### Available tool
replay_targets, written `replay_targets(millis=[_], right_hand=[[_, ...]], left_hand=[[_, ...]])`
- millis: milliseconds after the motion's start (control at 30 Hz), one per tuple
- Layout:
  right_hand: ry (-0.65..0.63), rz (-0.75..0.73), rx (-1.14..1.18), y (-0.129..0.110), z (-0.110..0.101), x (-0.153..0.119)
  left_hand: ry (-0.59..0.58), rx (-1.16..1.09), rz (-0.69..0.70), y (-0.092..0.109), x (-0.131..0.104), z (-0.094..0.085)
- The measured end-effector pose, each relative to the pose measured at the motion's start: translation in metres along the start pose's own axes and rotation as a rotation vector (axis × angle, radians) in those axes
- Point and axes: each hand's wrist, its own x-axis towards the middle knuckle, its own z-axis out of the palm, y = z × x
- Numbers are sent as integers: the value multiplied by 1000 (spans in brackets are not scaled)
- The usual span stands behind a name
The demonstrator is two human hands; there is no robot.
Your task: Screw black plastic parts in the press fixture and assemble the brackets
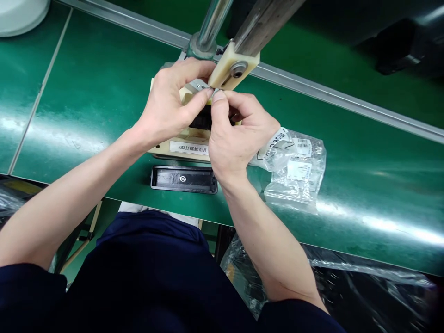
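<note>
My left hand (pixel 173 99) and my right hand (pixel 234 127) meet fingertip to fingertip just under a cream plastic block (pixel 233 70). Both are pinched closed; whatever small piece lies between the fingertips is too small and covered to name. The block is fixed to the lower end of a slanting bar (pixel 263 25). Beneath my hands sits a cream fixture (pixel 163 149) with a printed label (pixel 188 147) on its front. A dark part (pixel 200 121) in the fixture is mostly hidden by my fingers. Nearer to me, a shallow black plastic cover (pixel 166 179) lies on the table.
Clear plastic bags (pixel 294 169) with labels lie right of my right wrist. Behind the fixture rises a metal post (pixel 212 23). A metal rail (pixel 312 95) runs along the back of the green table (pixel 374 152). A white round object (pixel 21 16) stands far left.
</note>
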Motion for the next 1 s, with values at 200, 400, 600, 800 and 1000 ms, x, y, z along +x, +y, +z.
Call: replay_targets(millis=[200,400,600,800,1000], right_hand=[[40,80,38,-8,1,3],[-27,9,-137,6,-4,9],[-82,-79,-80,19,-8,13],[-100,-4,42,16,-2,13],[-110,-47,33,16,-4,15]], left_hand=[[25,42,104,-6,-1,4],[88,152,272,-20,0,12],[100,186,132,-23,2,17],[90,146,155,-16,-4,14],[105,121,-3,-18,-2,12]])
